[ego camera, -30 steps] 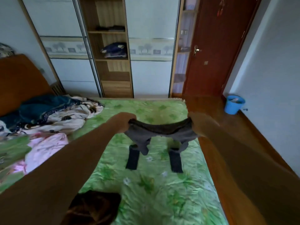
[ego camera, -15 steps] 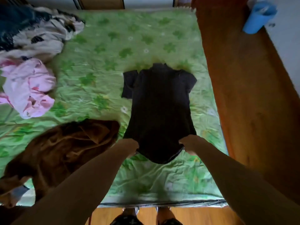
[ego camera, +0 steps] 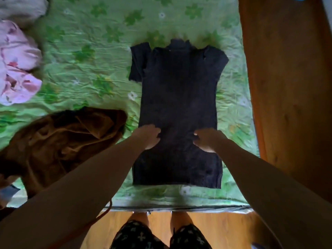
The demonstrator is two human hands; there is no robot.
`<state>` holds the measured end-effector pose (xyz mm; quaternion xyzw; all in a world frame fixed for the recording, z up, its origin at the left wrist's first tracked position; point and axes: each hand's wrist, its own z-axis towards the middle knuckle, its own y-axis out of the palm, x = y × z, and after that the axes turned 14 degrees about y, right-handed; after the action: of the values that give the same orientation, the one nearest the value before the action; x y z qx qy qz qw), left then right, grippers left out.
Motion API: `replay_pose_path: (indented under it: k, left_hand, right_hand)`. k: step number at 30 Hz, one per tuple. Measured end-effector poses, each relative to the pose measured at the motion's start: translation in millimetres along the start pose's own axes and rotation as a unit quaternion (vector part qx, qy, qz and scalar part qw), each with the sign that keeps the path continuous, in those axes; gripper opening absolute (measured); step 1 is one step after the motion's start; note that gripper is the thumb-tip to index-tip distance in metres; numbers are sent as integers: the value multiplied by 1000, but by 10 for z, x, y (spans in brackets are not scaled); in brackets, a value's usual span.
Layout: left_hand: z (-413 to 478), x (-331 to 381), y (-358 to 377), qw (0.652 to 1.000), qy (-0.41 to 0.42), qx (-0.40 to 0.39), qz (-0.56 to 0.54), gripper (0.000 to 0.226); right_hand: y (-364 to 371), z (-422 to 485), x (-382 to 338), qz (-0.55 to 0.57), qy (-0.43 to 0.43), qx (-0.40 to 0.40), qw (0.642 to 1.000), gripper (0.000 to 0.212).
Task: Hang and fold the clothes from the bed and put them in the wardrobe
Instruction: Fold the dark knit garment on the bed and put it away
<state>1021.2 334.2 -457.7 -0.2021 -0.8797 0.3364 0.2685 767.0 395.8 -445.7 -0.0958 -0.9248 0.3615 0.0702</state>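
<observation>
Green sheeting printed with darker leaves and small white flowers covers the bed [ego camera: 89, 42], its cloth finely creased all over. At the far left edge a pale garment [ego camera: 21, 8] lies bunched, and below it a pink garment [ego camera: 18, 65] with reddish marks sits in soft, rounded folds. Nearer the person a brown garment [ego camera: 68, 139] of thick, plush-looking cloth is heaped in deep creases, just beside the left forearm. The left hand [ego camera: 150, 136] rests palm down on the left edge of the dark top [ego camera: 179, 90], fingers bent inward; whether they pinch any cloth I cannot tell. This top is a dark knit lying flat on the right half of the bed, its long axis running straight away from the person: high collar at the far end, ribbed hem near the bed's near edge, short sleeves out to either side. The right hand [ego camera: 208, 140] rests on the top's right edge at the same height, fingers likewise bent toward the middle, any hold on the cloth unclear. Right of the bed runs a wooden floor [ego camera: 291, 87], orange-brown and smooth.
</observation>
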Motion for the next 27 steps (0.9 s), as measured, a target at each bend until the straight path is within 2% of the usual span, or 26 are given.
replay_pose_path:
  k: [3,5,7,10,15,22,24,27]
  left_hand:
    - [136,-149,-388,985,3,165,-49,46]
    - [219,-277,-678,968,-5,241,-73,50]
    - [328,-421,-944,954,-15,288,-78,53]
    - [539,-692,-1196,944,-33,317,-89,55]
    - [1067,-1274,-1208,939,-69,316,-120,54]
    - [2120,-2175,-1166,906,-88,358,-208,58]
    - [2397,-2381,-1206,891,-85,375,-243,61]
    - [2729,-2608,-1287,849,-89,431,-294,62]
  right_hand:
    - [-446,148,-98,71,-22,86,994,53]
    - [-772,278,-195,95,-40,149,984,57]
    - [-1047,449,-293,103,-57,210,971,59]
    - [-1304,775,-438,82,-65,251,962,63]
    - [-1377,1559,-700,43,-58,219,973,72]
    - [-1318,2860,-1373,15,-78,170,982,83]
    - [-1288,3165,-1568,20,-66,161,984,91]
    - [-1105,3503,-1758,26,-32,126,991,108]
